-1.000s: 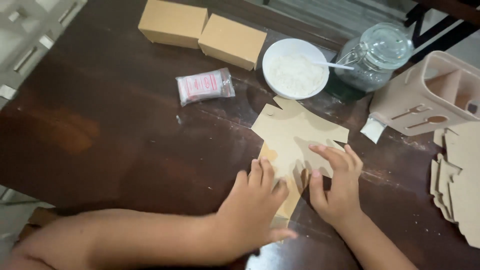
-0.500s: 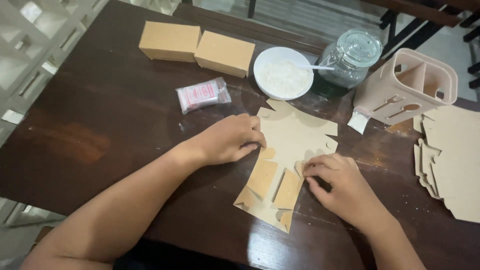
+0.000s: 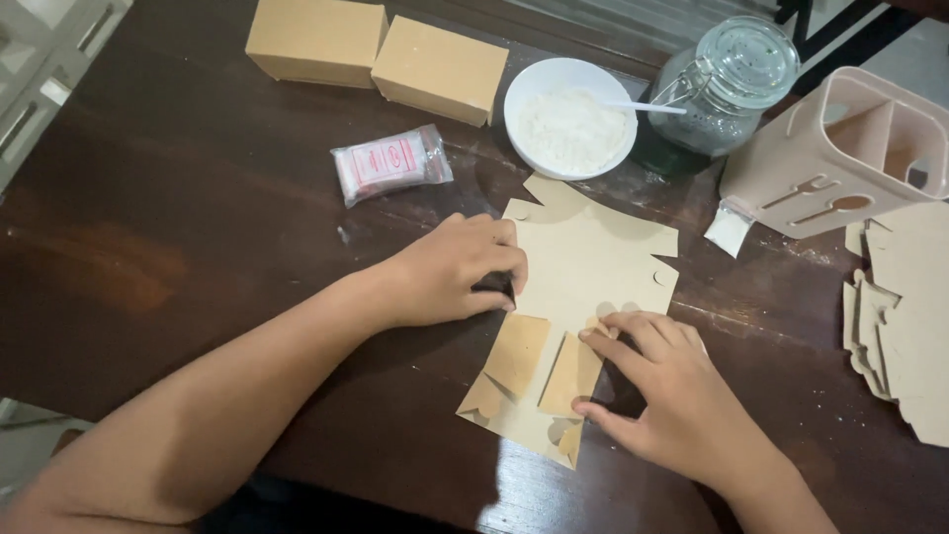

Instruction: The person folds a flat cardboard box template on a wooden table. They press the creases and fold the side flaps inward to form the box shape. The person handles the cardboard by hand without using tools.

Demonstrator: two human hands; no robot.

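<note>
Pressing flat cardboard box blank: left hand has shifted onto blank's left edge, fingers curled; right hand fingers spread across folded flaps, creasing underway.

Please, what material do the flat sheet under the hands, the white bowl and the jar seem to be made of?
Flat sheet: likely thin tan cardboard, matte; it has die-cut edges and creased flaps.
White bowl: probably glazed ceramic, possibly plastic; smooth, slightly shiny rim.
Jar: looks like clear glass; see-through wall and lid with a wire clasp.
The left hand and right hand press the sheet flat.
</note>
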